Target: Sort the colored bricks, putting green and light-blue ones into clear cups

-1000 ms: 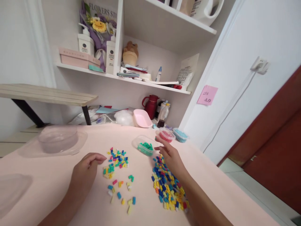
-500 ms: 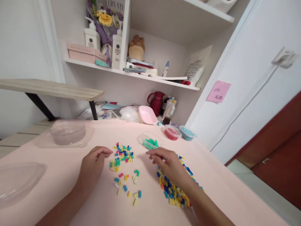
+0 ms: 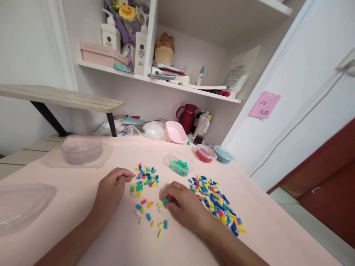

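My right hand [image 3: 179,203] is low over the table, thumb and fingers closed on a small green toy brick [image 3: 165,201] at their tips. Just left of it lie scattered loose bricks [image 3: 148,217] in blue, yellow, pink and white. My left hand [image 3: 115,184] rests on its side with the fingers curled together; whatever they might hold is hidden. Its fingertips are beside a small pile of mixed bricks [image 3: 148,176]. A larger pile of mixed bricks [image 3: 215,199] spreads to the right, partly behind my right forearm. Beyond my right hand stands a clear tub [image 3: 169,158] containing green bricks [image 3: 179,167].
Lidded tubs of red pieces [image 3: 205,153] and light-blue pieces [image 3: 223,154] stand at the back right. A clear round container [image 3: 81,149] and a clear lid [image 3: 23,207] lie on the left. Behind are a pink box [image 3: 176,132], a red jug [image 3: 188,118] and a raised wooden stand [image 3: 61,96].
My right hand has come down and left from near the green tub to the scattered bricks, closing on a green one. The left hand stays by the small pile. The view has shifted slightly.
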`<state>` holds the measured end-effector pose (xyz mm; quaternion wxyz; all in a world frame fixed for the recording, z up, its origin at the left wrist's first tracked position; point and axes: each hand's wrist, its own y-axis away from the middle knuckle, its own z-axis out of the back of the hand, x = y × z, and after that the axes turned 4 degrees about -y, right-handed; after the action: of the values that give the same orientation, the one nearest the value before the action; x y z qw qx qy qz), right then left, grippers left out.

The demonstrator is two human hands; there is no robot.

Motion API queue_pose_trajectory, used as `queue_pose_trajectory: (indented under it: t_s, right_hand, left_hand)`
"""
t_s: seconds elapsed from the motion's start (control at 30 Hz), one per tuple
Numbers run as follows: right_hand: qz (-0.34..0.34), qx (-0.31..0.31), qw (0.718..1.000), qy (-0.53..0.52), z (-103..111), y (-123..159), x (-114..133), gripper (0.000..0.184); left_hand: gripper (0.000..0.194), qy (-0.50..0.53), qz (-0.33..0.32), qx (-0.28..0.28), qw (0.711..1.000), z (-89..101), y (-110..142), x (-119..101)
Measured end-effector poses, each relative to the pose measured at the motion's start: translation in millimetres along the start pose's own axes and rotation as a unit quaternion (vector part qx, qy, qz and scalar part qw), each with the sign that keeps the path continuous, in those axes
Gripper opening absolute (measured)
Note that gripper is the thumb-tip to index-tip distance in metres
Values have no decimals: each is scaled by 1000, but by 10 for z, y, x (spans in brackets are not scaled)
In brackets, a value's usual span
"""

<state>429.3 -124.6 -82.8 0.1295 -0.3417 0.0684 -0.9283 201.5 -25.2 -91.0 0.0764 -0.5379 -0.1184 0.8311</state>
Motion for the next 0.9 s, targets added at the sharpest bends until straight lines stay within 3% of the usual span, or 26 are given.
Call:
queue_pose_trajectory:
  t_s: [0.3,0.53,0.67,0.77,0.9]
  right_hand:
    - [-36,-28,997,-58,41,-31,13,21]
    - [-114,-97,976,-157,144,-84,-156,14]
    - [-126,-204,943,-229,298,-132,-329,24]
    - [-126,-289,925,-212,451,-158,-467,33]
    - [-83,-299,935,-174,581,-156,-602,47]
  left_hand:
    - [27,-12,21,-3,1000,25,-2,-84]
    - [26,-12,24,-12,1000,28,-9,-82]
    - [26,-8,16,-11,1000,13,-24,-15]
    - [25,-3,10,-9,1000,-8,-32,32]
    - [25,-1,7,-8,1000,-18,-21,43]
